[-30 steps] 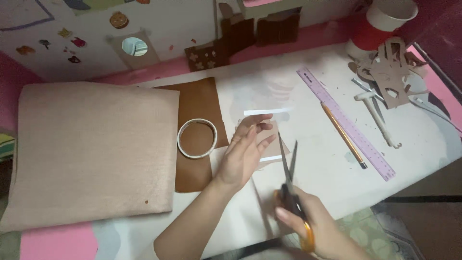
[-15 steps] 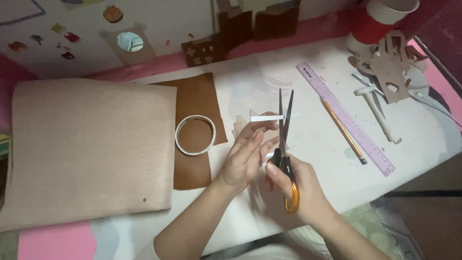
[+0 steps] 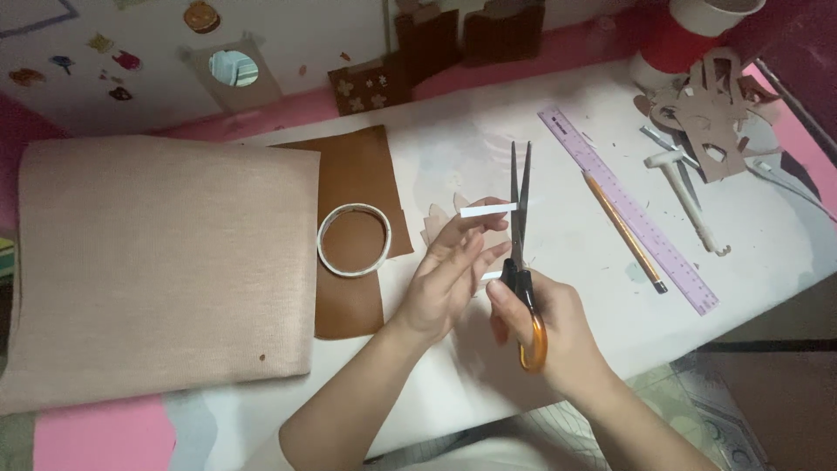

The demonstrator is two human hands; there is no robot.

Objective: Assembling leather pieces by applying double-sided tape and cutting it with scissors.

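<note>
Pinching a narrow white paper strip [image 3: 486, 210] between fingertips, the left hand [image 3: 449, 279] keeps its grip pressed together on the strip's left part, so that the strip juts out level toward the right. Closed around the orange handles of a pair of scissors [image 3: 521, 253], the right hand [image 3: 545, 327] has its fingers through the loops; the dark blades point straight up, away from the person, and are nearly shut, with only a thin gap between them. The strip's right end meets the blades about midway up their length. A second small white piece shows just beside the scissor pivot, between the two hands.

Both hands hover above the white tabletop [image 3: 567, 218]. Left of the left hand lies a ring of white tape [image 3: 354, 241] on a brown sheet [image 3: 357, 170], whose left edge runs under a large pale pink cloth-covered board [image 3: 157, 262]. Right of the scissors, a pencil [image 3: 623, 231] lies alongside a purple ruler [image 3: 628, 208], both slanting down toward the right. Farther right rests a heap of tan cardboard cut-outs [image 3: 706, 118], near a red and white cup [image 3: 684, 39] at the far edge.
</note>
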